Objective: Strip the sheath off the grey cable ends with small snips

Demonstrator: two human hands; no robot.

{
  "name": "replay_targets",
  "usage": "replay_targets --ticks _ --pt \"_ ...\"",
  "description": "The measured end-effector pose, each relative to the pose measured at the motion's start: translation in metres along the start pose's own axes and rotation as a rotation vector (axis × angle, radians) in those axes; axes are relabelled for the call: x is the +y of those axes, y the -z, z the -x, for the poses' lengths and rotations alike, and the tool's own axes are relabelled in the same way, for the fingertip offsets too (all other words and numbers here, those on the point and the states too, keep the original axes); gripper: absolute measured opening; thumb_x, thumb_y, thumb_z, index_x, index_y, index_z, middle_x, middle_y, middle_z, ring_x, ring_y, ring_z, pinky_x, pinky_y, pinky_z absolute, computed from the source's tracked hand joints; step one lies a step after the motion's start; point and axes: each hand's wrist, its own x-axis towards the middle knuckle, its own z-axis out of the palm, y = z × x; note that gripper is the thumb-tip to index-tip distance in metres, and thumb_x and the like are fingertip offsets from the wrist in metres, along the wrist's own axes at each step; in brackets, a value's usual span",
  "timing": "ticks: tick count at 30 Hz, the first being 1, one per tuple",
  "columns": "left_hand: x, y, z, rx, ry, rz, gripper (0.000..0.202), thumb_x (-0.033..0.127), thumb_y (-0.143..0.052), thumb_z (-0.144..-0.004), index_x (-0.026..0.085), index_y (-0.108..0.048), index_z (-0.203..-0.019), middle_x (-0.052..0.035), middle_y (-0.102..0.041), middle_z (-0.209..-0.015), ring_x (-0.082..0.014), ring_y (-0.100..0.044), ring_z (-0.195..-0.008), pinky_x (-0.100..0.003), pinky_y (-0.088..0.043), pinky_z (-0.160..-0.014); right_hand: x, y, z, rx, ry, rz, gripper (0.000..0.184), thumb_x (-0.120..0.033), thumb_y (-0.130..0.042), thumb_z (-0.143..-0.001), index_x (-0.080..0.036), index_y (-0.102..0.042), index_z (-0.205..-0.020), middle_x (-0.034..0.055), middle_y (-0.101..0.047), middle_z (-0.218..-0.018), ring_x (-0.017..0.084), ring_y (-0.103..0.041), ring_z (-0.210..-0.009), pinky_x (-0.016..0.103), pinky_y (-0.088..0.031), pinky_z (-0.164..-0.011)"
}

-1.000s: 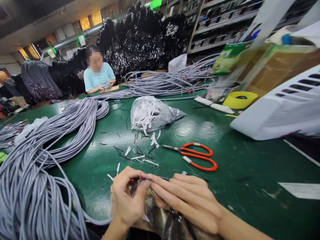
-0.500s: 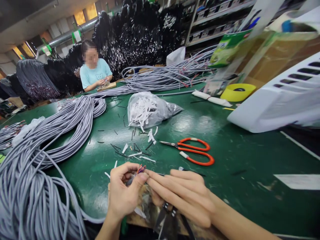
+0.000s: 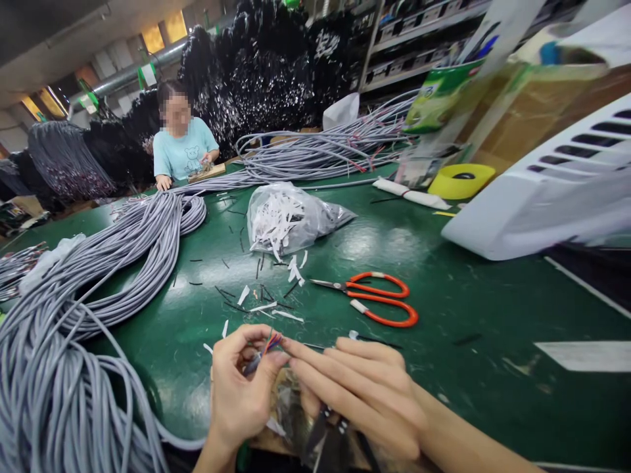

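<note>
My left hand (image 3: pixel 244 387) is closed round the end of a grey cable (image 3: pixel 251 363), pinching it between thumb and fingers. Thin coloured wires (image 3: pixel 273 341), orange, purple and green among them, fan out of that end. From the right, my right hand (image 3: pixel 355 387) reaches across with two long fingers stretched together, their tips closed on the wires beside my left thumb. Its other fingers are bent back, and its thumb shows partly underneath. Below it is a black-handled tool (image 3: pixel 328 430), partly covered by the hand; its kind is unclear.
Orange-handled scissors (image 3: pixel 379 297) lie beyond my hands. White scraps (image 3: pixel 293 269) and black bits lie near a clear bag (image 3: pixel 296 217). Grey cable coils (image 3: pixel 73 348) fill the left. A white slotted housing (image 3: pixel 532 190) and yellow tape roll (image 3: pixel 461 180) stand right. A co-worker (image 3: pixel 185 144) sits opposite.
The coloured wires are spread a little more above my left thumb. Across the table, the co-worker's hands have moved apart, one lowered to the cables. The whole view has shifted slightly.
</note>
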Motion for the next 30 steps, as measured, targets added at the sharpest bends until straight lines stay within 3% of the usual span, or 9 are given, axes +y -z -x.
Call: replay_targets --ticks 6,22,30 --pt "-0.001 0.001 -0.002 -0.072 -0.02 -0.079 0.006 0.016 -0.06 -0.076 0.016 -0.065 -0.077 -0.0009 -0.063 -0.07 -0.0113 -0.056 -0.063 -0.018 -0.043 -0.06 0.0 0.0 0.0 0.032 0.019 0.029 0.026 -0.014 -0.039 -0.092 -0.008 -0.063 -0.085 0.0118 -0.072 -0.083 0.009 -0.059 -0.058 0.023 -0.041 -0.045" --pt "-0.011 -0.001 -0.002 -0.107 -0.094 -0.208 0.015 0.026 -0.051 -0.084 0.016 -0.058 -0.074 -0.0001 -0.056 -0.064 -0.0115 -0.049 -0.057 -0.021 -0.035 -0.054 0.0 -0.002 -0.002 0.029 0.02 -0.008 0.023 -0.013 -0.041 -0.089 -0.008 -0.063 -0.084 0.0119 -0.072 -0.08 0.01 -0.06 -0.058 0.024 -0.041 -0.047" --pt "-0.005 -0.003 -0.001 0.029 -0.039 0.002 0.028 0.042 -0.052 -0.084 0.017 -0.054 -0.071 0.0024 -0.049 -0.062 -0.0103 -0.046 -0.057 -0.02 -0.036 -0.055 0.0 -0.006 0.001 0.07 -0.045 0.007 0.019 -0.012 -0.042 -0.088 -0.008 -0.061 -0.084 0.0128 -0.072 -0.085 0.007 -0.057 -0.051 0.023 -0.039 -0.045"
